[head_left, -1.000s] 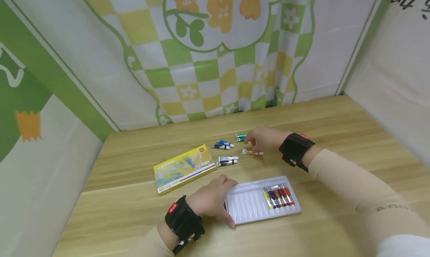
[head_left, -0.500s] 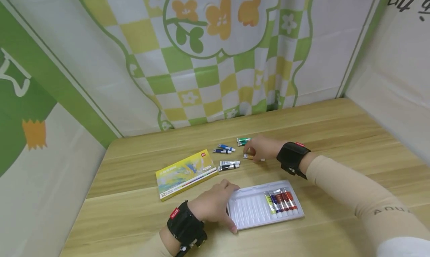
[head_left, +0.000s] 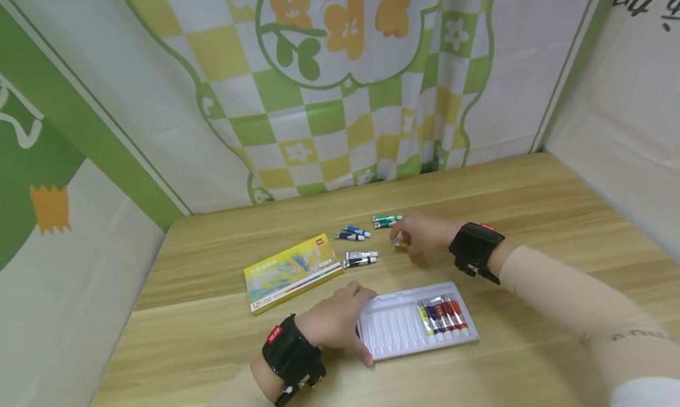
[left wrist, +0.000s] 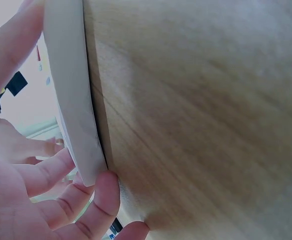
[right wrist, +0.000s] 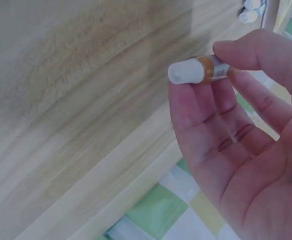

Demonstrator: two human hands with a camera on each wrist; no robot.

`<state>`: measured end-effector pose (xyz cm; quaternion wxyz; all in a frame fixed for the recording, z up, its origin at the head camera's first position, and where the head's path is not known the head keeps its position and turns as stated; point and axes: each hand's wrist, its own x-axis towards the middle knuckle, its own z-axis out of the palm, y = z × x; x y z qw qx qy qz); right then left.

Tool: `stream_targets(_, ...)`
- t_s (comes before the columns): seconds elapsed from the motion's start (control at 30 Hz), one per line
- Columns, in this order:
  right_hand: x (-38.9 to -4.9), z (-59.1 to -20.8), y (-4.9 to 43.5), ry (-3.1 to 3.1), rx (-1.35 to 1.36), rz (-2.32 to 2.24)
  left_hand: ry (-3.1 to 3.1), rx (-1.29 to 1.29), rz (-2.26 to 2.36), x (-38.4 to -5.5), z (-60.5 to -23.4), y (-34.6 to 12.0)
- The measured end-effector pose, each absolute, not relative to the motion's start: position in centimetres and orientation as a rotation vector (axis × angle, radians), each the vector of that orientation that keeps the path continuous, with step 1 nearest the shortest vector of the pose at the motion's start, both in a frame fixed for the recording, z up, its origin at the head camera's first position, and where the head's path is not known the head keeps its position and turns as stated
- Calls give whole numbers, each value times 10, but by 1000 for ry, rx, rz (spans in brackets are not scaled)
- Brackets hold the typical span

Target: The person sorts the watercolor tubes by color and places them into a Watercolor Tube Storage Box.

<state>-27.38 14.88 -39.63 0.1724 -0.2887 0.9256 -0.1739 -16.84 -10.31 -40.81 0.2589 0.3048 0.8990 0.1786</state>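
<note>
My left hand grips the left end of a white plastic tray, with the thumb at its near corner. In the left wrist view, fingertips curl against the tray's pale side wall. Several paint tubes, yellow, dark blue and reds, lie side by side in the tray's right half. Farther back, my right hand pinches an ochre paint tube between thumb and fingers. Its white cap points away from the thumb in the right wrist view.
A yellow paint box lies left of the tray. Close by are a silver and a black tube, two blue tubes and two green tubes. A checked curtain hangs behind the wooden table.
My right hand has taken hold of the ochre paint tube that was lying on the table and shifted slightly right with it. The left hand stays on the tray.
</note>
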Motion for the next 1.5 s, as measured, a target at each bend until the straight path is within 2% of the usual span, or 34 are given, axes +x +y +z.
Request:
stream_targets(0.57,-235,-380,150,2291,-833,-912,2450,858,456,-174,-406,-104)
stream_targets(1.03,-200,-399,149,2062,-646,-1260,2453,882,457,-171,-408,-102)
stream_targets(1.5,-178,-407,149,2007,-560,-1236,2425,861,474,-175,-409,-102)
